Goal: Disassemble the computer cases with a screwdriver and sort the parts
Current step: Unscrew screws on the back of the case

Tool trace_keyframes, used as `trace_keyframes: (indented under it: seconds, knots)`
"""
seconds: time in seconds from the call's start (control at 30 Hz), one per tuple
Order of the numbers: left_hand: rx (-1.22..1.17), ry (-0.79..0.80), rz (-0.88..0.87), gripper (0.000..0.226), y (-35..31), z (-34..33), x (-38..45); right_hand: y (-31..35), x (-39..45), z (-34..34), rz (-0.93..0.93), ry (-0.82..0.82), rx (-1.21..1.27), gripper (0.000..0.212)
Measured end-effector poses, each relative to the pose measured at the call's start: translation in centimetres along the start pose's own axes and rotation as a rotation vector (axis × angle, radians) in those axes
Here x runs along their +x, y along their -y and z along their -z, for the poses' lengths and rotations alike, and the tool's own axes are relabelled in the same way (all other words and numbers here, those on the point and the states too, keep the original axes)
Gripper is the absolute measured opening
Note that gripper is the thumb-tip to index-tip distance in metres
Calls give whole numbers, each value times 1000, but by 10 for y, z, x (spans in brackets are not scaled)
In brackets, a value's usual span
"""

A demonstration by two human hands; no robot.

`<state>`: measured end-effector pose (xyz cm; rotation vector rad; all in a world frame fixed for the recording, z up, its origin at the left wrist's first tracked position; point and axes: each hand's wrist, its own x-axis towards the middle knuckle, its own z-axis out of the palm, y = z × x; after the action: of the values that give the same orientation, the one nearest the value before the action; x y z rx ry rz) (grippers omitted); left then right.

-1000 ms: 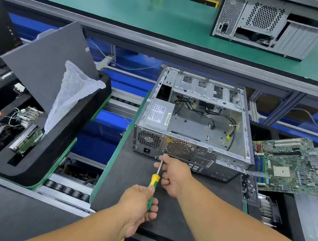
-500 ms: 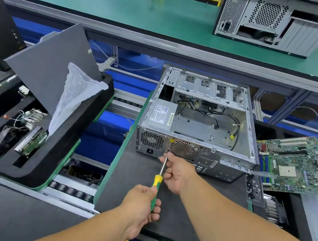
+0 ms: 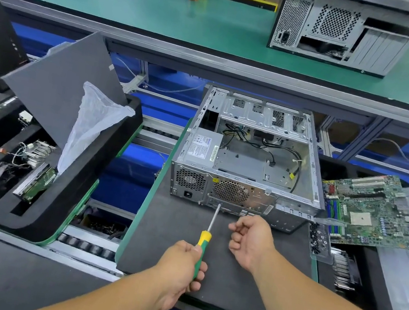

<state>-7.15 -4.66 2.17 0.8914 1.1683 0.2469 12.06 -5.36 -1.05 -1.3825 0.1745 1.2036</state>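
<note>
A: What's on the left?
B: A black tray (image 3: pixel 55 221) with old parts.
A: And the hands?
B: The left hand (image 3: pixel 178 273) holds the screwdriver (image 3: pixel 207 233). Its tip touches the open computer case (image 3: pixel 248 162) on the gray mat (image 3: pixel 170 231). The right hand (image 3: pixel 251 238) is curled, holding nothing I can see. A green board (image 3: pixel 371 211) lies on the right.

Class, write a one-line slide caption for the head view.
Left hand grips a screwdriver, tip at the open computer case rear; right hand is curled beside it.

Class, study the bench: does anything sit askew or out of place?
Yes. The green motherboard lies tilted to the right of the open case, not flat in a tray. A dark panel leans slanted in the foam tray.
</note>
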Motion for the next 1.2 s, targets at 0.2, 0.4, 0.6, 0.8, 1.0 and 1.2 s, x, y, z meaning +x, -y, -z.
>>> trace_keyframes:
  seconds: [0.2,0.4,0.6,0.8,1.0,1.2]
  knots:
    - [63,51,15,17,3,-28,2,14,-5,23,-37,72,6,21]
    - [72,22,51,13,8,-54,9,12,4,26,-46,182,-200,21]
    - [160,-54,7,12,10,-62,13,13,13,31,22,234,-323,19]
    - [151,-133,-38,21,14,-61,15,14,19,33,33,289,-349,21]
    - [151,-202,-82,25,20,-68,21,17,20,33,45,314,-325,25]
    - [349,-275,-169,33,22,-69,21,19,20,34,41,327,-348,27]
